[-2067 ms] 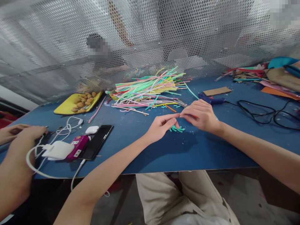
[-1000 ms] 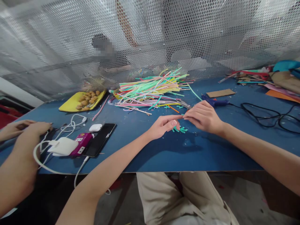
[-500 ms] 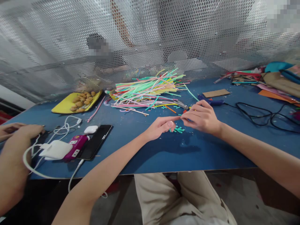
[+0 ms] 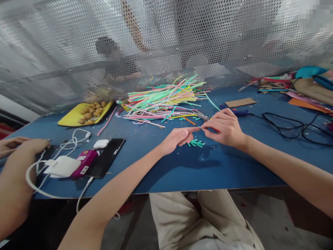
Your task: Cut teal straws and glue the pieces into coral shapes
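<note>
My left hand [image 4: 177,139] is over the blue table, its index finger reaching right until the tip meets my right fingertips; the thumb lies along the curled fingers. What it holds, if anything, is too small to tell. My right hand [image 4: 223,127] is closed in a pinch, with an orange-red piece [image 4: 214,129] showing between its fingers. Just below the fingertips lies a branched teal pipe-cleaner piece [image 4: 197,143] on the table. Behind the hands are scissors [image 4: 201,115] and a big heap of coloured pipe cleaners [image 4: 163,99].
At left lie a black phone [image 4: 108,158], a purple power strip [image 4: 84,164], a white charger [image 4: 63,166] with cables, and another person's hands [image 4: 26,146]. A yellow tray [image 4: 69,116] holds brown lumps. At right are a blue-handled tool [image 4: 240,113], cardboard [image 4: 240,102] and a black cord [image 4: 281,130].
My right hand has shifted slightly and now shows the orange-red piece between its fingers. My left thumb has moved a little back along the index finger.
</note>
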`<state>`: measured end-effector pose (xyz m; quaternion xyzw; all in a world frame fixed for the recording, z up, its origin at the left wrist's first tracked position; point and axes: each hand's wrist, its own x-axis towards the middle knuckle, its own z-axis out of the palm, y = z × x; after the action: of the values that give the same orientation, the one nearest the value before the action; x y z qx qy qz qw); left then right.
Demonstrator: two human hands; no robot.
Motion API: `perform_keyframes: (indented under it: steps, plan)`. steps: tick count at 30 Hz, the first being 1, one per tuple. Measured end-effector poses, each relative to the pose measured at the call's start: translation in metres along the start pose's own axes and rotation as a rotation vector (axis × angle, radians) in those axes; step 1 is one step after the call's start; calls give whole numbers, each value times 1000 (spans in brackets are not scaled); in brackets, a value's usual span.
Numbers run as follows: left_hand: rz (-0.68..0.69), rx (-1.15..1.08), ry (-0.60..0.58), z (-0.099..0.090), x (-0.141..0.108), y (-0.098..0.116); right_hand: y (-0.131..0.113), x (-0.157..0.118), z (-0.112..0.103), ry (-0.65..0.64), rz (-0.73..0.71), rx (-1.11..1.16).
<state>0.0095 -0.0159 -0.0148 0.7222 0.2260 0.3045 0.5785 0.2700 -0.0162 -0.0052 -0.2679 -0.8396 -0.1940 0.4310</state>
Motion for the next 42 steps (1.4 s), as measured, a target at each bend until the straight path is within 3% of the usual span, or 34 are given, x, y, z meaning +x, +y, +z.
perform_keyframes:
  steps: [29,42]
  plan:
    - [13,94,-61,6,-1,11,-2,-2,7,-15,-50,-100]
    - [29,91,-57,3,-2,6,-1,2,5,-15,-73,-94]
